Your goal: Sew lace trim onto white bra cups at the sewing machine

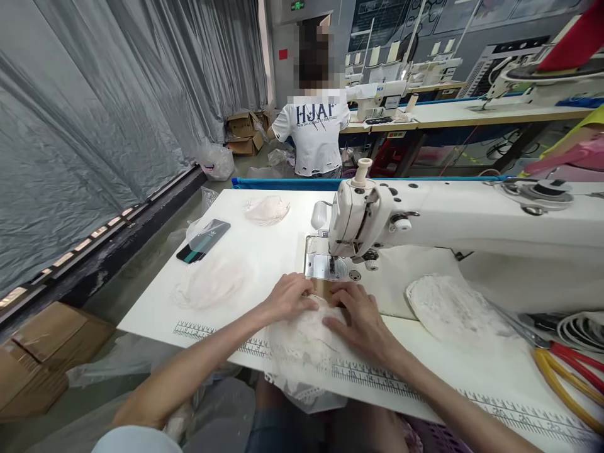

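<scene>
A sheer white lace fabric piece (306, 343) lies in front of the sewing machine (356, 220) and hangs over the table's front edge. My left hand (291, 297) grips its far left edge, fingers curled with the thumb on the cloth. On the right side of the same piece, my right hand (361, 318) holds the cloth down with bent fingers, thumb toward the middle. Both hands are just short of the metal needle plate (321, 265) and presser foot (332, 265). A tan strip (322, 289) shows between my fingertips.
A phone (204, 241) and pale lace pieces (267, 210) lie on the table's left. More white lace (453, 307) sits under the machine arm, beside scissors with red and yellow handles (564, 368). Beyond the table is a person in a white shirt (314, 135). Cardboard boxes (51, 352) stand at floor left.
</scene>
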`<state>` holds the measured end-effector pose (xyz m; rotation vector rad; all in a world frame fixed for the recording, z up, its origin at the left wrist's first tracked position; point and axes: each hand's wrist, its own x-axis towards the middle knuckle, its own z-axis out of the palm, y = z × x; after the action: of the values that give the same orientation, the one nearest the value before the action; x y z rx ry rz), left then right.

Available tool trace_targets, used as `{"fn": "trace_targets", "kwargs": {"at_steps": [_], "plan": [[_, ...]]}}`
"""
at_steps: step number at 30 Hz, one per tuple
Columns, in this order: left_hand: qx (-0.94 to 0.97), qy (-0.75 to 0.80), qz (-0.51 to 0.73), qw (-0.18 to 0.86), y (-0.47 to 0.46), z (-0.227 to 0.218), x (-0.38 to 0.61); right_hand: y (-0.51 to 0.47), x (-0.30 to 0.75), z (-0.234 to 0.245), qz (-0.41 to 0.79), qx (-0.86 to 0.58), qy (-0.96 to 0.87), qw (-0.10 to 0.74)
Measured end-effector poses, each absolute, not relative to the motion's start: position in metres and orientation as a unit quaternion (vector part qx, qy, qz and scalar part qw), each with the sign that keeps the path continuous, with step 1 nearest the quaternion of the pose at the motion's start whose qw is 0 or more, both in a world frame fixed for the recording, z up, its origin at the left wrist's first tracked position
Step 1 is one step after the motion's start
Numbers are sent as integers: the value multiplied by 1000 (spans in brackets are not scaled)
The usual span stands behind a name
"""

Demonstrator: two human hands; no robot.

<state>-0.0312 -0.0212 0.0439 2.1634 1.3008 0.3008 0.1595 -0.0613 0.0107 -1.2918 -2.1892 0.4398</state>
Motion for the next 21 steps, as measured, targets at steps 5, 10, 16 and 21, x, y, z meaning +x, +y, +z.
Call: {"fn": "trace_targets", "kwargs": {"at_steps": [5, 10, 16, 21], "plan": [[699, 444, 174, 533, -41, 59, -44, -67, 158, 24, 442, -421, -729, 309], [645, 429, 209, 596, -61, 65, -40, -82, 163, 34, 504, -388, -701, 322], [640, 440, 230, 586, -83, 68, -30, -104, 180, 41, 567, -367, -675, 297], [621, 445, 194, 615, -91, 67, -26, -114, 184, 45, 537, -415, -676, 287]]}}
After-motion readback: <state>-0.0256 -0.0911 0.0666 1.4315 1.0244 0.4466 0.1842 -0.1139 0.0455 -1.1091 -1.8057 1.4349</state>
